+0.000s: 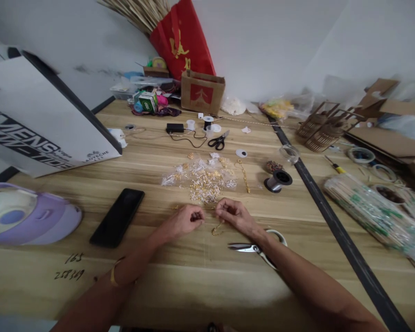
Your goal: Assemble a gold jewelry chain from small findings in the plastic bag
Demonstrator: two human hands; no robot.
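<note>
My right hand (235, 216) is pinched closed at the middle of the table, and a thin gold chain (217, 228) hangs down from its fingers onto the wood. Just to its left, my left hand (186, 220) has its fingertips pressed together; whatever they may hold is too small to make out. A heap of small gold and silver beads and findings (206, 186) lies right beyond both hands, partly on clear plastic bags (180, 171). Another gold chain (244, 177) is stretched out to the right of the heap. White-handled scissors (252, 248) lie partly under my right forearm.
A black phone (117, 217) and a purple visor cap (48, 214) lie left, by a large white box (44, 120). Behind the beads are black scissors (218, 140). A wire spool (278, 180) stands right, before packed sticks (370, 207) and wicker baskets (320, 131).
</note>
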